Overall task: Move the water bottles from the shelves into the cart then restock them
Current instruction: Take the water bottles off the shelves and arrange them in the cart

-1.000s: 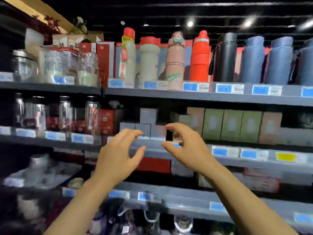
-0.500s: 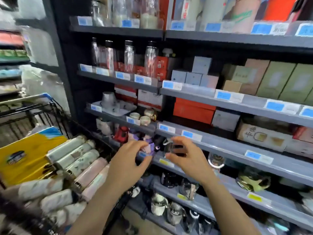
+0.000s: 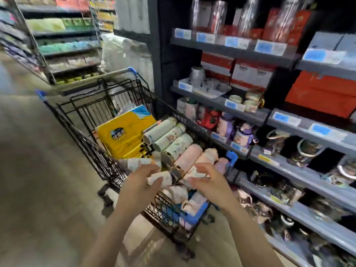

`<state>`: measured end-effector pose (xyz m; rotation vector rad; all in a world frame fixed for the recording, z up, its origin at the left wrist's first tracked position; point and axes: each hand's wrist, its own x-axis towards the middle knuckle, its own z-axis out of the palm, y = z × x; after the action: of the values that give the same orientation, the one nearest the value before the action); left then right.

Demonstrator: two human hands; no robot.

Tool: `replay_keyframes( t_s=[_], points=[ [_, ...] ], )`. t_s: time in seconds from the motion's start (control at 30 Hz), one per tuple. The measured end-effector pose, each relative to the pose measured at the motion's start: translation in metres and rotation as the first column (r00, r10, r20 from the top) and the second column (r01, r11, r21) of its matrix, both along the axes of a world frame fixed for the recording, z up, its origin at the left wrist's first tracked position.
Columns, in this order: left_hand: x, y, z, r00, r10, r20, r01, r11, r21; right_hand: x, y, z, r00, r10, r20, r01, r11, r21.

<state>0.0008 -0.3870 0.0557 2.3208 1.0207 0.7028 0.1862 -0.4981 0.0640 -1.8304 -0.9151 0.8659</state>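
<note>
A dim shop aisle with a smooth beige floor [image 3: 38,189]. A dark grey shelving unit [image 3: 256,114] fills the right side, its edges lined with blue price labels [image 3: 281,117]. Left of it, across the aisle, stand blurred shelves of green packs [image 3: 63,45].

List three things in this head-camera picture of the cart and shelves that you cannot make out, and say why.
1. Bottles at the cart's near end: partly hidden by the left hand and right hand.
2. Price tags on the shelves: print too blurred to read.
3. Clear bottles on the top shelf: cut off by the upper edge.
</note>
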Motion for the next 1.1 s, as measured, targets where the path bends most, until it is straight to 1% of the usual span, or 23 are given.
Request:
replay_keyframes(
  t_s=[0.1, 0.2, 0.3, 0.37, 0.43, 0.53, 0.67, 0.77, 0.83, 0.93, 1.03, 1.1],
  points=[
    [-0.025, 0.031, -0.004, 0.998, 0.054, -0.035, -0.054, 0.999, -0.009, -0.025, 0.031, -0.006, 0.999, -0.003, -0.036, 0.003, 1.0, 0.008],
    [-0.046, 0.049, -0.01, 0.998, 0.05, -0.045, -0.052, 0.998, -0.034, -0.041, 0.053, -0.016, 0.999, -0.021, -0.033, 0.02, 0.999, -0.036],
    [-0.062, 0.068, -0.023, 0.997, 0.059, -0.054, -0.063, 0.994, -0.09, -0.048, 0.075, -0.027, 0.998, -0.057, -0.024, 0.055, 0.995, -0.08],
    [-0.067, 0.081, -0.033, 0.995, 0.097, -0.033, -0.1, 0.987, -0.122, -0.048, 0.09, -0.033, 0.999, -0.034, -0.02, 0.032, 0.995, -0.098],
    [-0.065, 0.092, -0.041, 0.992, 0.111, -0.053, -0.117, 0.984, -0.131, -0.044, 0.103, -0.04, 1.0, -0.021, -0.014, 0.02, 0.993, -0.115],
    [-0.05, 0.109, -0.047, 0.99, 0.066, -0.122, -0.08, 0.99, -0.115, -0.032, 0.121, -0.055, 0.998, -0.048, -0.028, 0.044, 0.99, -0.137],
    [-0.007, 0.136, -0.051, 0.981, 0.014, -0.193, -0.034, 0.995, -0.099, -0.002, 0.137, -0.067, 0.984, -0.103, -0.143, 0.085, 0.989, -0.124],
    [0.035, 0.156, -0.053, 0.969, -0.086, -0.232, 0.064, 0.993, -0.103, 0.031, 0.15, -0.073, 0.974, -0.163, -0.158, 0.148, 0.984, -0.102],
    [0.06, 0.167, -0.053, 0.964, -0.118, -0.24, 0.094, 0.989, -0.11, 0.051, 0.161, -0.075, 0.963, -0.214, -0.165, 0.198, 0.974, -0.111],
    [0.082, 0.186, -0.056, 0.962, -0.135, -0.239, 0.11, 0.987, -0.116, 0.071, 0.181, -0.076, 0.941, -0.268, -0.208, 0.244, 0.961, -0.132],
    [0.092, 0.208, -0.065, 0.962, -0.127, -0.243, 0.105, 0.989, -0.103, 0.08, 0.196, -0.079, 0.941, -0.241, -0.236, 0.214, 0.967, -0.136],
    [0.1, 0.225, -0.07, 0.962, -0.089, -0.258, 0.071, 0.994, -0.078, 0.083, 0.202, -0.084, 0.94, -0.244, -0.239, 0.209, 0.964, -0.161]
  ],
)
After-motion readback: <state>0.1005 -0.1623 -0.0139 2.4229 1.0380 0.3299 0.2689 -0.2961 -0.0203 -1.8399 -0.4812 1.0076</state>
